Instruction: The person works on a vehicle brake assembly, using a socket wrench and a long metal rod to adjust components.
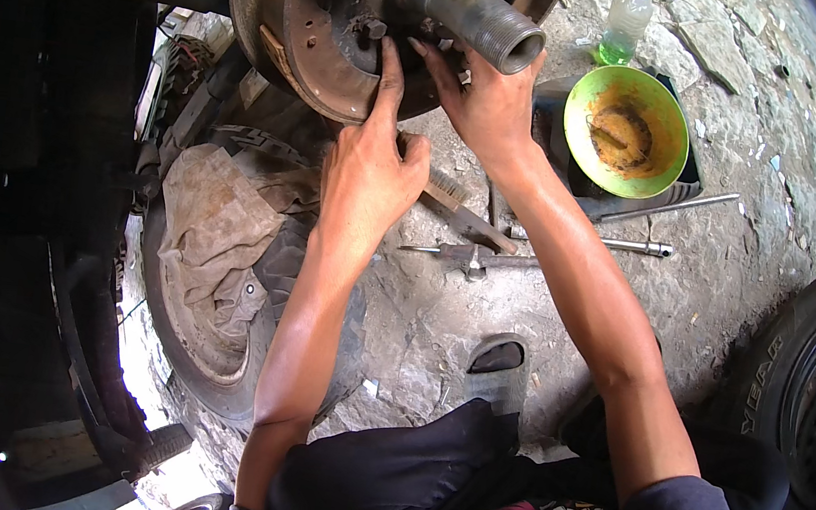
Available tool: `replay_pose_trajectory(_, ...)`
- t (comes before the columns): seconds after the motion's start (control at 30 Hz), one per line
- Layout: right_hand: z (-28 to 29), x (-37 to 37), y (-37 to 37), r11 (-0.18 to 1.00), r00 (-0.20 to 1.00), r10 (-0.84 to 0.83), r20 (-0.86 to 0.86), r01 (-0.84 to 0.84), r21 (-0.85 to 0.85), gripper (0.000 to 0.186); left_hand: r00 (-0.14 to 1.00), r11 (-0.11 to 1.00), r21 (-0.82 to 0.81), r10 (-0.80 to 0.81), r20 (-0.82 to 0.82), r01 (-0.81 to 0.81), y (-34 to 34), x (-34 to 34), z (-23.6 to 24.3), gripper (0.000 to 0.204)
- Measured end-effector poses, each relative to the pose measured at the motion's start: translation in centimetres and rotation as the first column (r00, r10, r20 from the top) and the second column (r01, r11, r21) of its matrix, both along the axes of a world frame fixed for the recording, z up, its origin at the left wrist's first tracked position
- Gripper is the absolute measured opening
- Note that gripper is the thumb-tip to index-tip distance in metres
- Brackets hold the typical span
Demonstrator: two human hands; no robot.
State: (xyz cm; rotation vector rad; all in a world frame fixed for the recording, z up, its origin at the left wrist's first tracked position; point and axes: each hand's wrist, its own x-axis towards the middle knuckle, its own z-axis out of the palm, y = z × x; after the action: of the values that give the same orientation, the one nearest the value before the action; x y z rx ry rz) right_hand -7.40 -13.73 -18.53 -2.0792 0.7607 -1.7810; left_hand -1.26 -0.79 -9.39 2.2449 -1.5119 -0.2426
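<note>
A rusty drum brake assembly, with curved brake shoes, stands at the top, and a thick threaded axle spindle juts from it. My left hand stretches its index finger up to a bolt on the assembly; its other fingers are curled and hold nothing that I can see. My right hand reaches under the spindle with its thumb extended and apart. Some of its fingertips are hidden behind the spindle. A wire brush lies on the ground below, partly behind my left hand.
A yellow-green bowl with brown residue rests on a dark tray. Behind it stands a bottle of green liquid. Metal tools, including a socket wrench, lie on stone ground. A cloth drapes over a wheel; another tire is at right.
</note>
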Motion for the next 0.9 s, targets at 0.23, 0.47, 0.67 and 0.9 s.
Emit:
replay_pose_trajectory(0.23,-0.2,-0.2,-0.4,0.997,0.997,0.073,-0.035,-0.073,-0.005,0.035,0.999,0.999,-0.017,0.035,-0.013,-0.036,0.2,0.0,-0.2,0.088)
replay_pose_trajectory(0.47,0.4,0.6,-1.2,0.997,0.993,0.03,-0.112,-0.038,-0.064,0.033,1.0,0.999,-0.04,0.015,0.006,-0.015,0.1,0.2,-0.5,0.088)
replay_pose_trajectory(0.67,0.0,0.0,-2.2,0.985,0.984,-0.003,-0.178,-0.027,-0.17,0.028,0.999,1.0,-0.011,0.028,-0.019,-0.029,0.2,0.1,-0.1,0.088)
replay_pose_trajectory(0.9,0.6,0.0,-1.9,0.988,0.976,0.022,-0.215,-0.054,-0.145,0.031,0.999,0.999,0.02,0.047,-0.009,-0.046,0.1,0.0,0.1,0.087)
